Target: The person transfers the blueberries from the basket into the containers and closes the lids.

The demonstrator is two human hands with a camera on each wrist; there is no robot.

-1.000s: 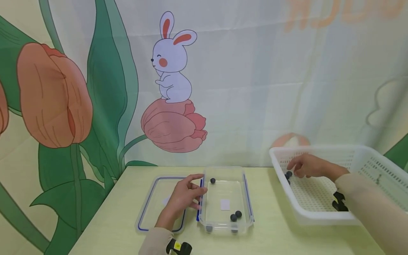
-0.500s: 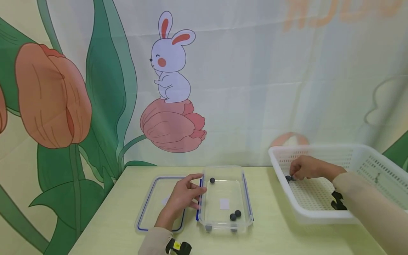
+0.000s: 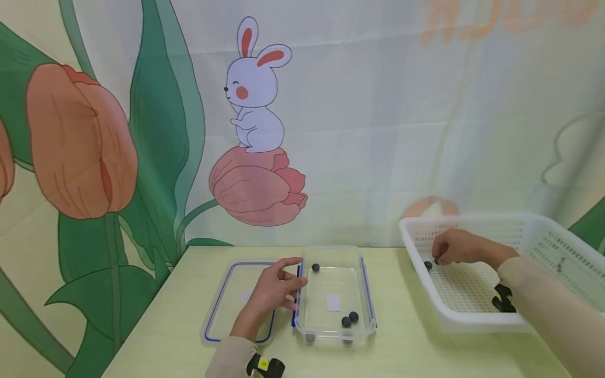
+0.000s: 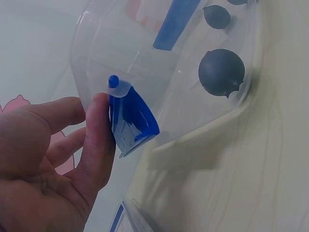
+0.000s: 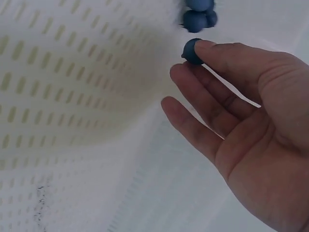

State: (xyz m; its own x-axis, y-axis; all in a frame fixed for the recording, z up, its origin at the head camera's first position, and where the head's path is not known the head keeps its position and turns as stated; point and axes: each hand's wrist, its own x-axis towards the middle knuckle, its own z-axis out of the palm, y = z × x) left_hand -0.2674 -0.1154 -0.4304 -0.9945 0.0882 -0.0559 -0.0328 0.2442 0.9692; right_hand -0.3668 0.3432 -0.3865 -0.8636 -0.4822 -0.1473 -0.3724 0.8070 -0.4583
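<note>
My right hand (image 3: 456, 245) is inside a white plastic basket (image 3: 477, 318). In the right wrist view its thumb and forefinger pinch a small dark blue ball (image 5: 192, 51) with a tiny nub. Several more such balls (image 5: 195, 21) lie just beyond, one showing in the head view as a dark ball (image 3: 428, 265) at the basket's left wall. My left hand (image 3: 273, 286) rests its loosely spread fingers on the left side of a clear lidless box (image 3: 371, 294), against a blue latch (image 4: 133, 118). A few balls (image 3: 346, 322) sit in the box, at its near end and far left.
A clear lid (image 3: 222, 296) with a blue seal lies left of the box, partly under my left hand. A small white label (image 3: 333, 302) shows at the box's bottom. Behind the pale yellow table (image 3: 406, 346) hangs a printed curtain (image 3: 359, 131) with a rabbit and tulips.
My right hand has closed its fingertips on one ball and drawn it slightly right, away from the others by the basket wall. The left hand has stayed on the box.
</note>
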